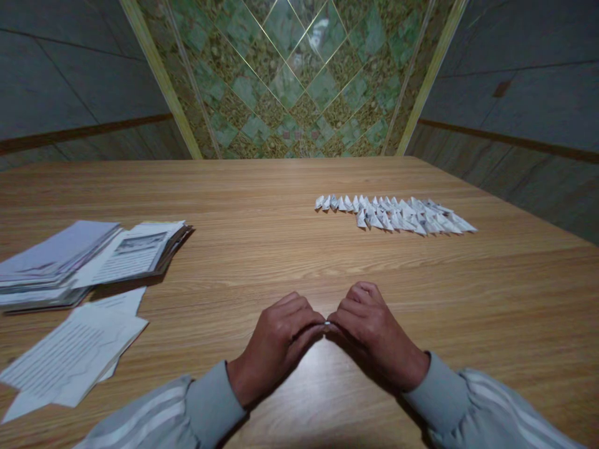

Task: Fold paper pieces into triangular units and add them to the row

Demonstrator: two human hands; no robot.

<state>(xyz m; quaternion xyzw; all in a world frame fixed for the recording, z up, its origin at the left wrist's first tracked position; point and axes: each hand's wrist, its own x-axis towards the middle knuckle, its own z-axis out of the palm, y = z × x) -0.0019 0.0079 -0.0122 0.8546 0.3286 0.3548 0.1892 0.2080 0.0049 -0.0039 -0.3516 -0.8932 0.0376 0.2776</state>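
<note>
My left hand (pixel 285 327) and my right hand (pixel 367 327) meet over the front middle of the table, thumbs and fingertips pinched together. Between the fingertips shows a tiny white edge of folded paper (pixel 327 322); the rest of it is hidden by my fingers. Both hands are closed on it, one from each side. Beyond them, to the right, several small folded paper pieces (pixel 397 219) with pointed tips stand in two rows.
On the left of the wooden table (pixel 243 243) lie loose printed sheets (pixel 77 346). Behind them sit a thick stack of papers (pixel 60 252) and a pile topped by a printed page (pixel 133 252). A tiled wall (pixel 290 81) rises past the far edge.
</note>
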